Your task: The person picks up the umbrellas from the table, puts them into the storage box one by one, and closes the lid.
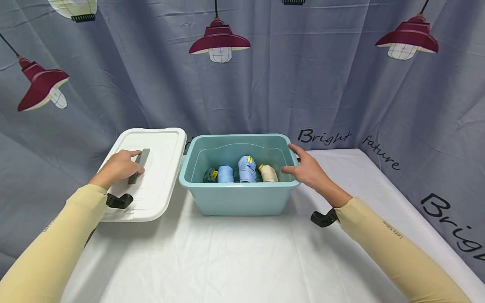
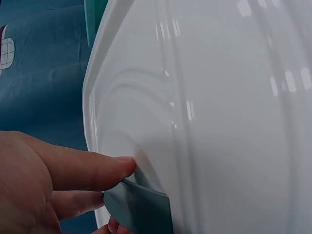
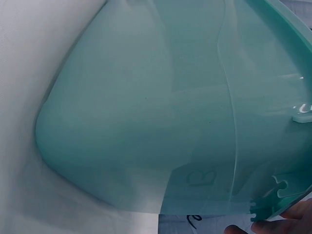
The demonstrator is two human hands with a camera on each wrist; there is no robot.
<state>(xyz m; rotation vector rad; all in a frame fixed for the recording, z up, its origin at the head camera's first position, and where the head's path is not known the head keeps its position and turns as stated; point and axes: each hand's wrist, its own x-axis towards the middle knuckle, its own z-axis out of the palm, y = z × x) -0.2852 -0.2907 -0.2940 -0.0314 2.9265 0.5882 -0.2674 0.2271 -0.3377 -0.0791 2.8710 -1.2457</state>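
Observation:
A teal storage box [image 1: 238,201] stands uncovered on the white table. Inside it lie a dark green bundle [image 1: 209,175], two light blue rolled bundles [image 1: 247,170] and a beige rolled bundle [image 1: 268,173], some with yellow tags. To its left is a white lid [image 1: 164,168], tilted, with a grey handle [image 1: 132,178]. My left hand [image 1: 118,168] pinches this handle between thumb and fingers, as the left wrist view also shows. At the box's right end, my right hand [image 1: 311,171] grips the rim, its thumb over the inner side; the other fingers are partly hidden.
The white tablecloth [image 1: 242,256] spreads in front of the box and to its right. A grey curtain [image 1: 303,84] printed with lamps and lettering hangs close behind the box and along the right side.

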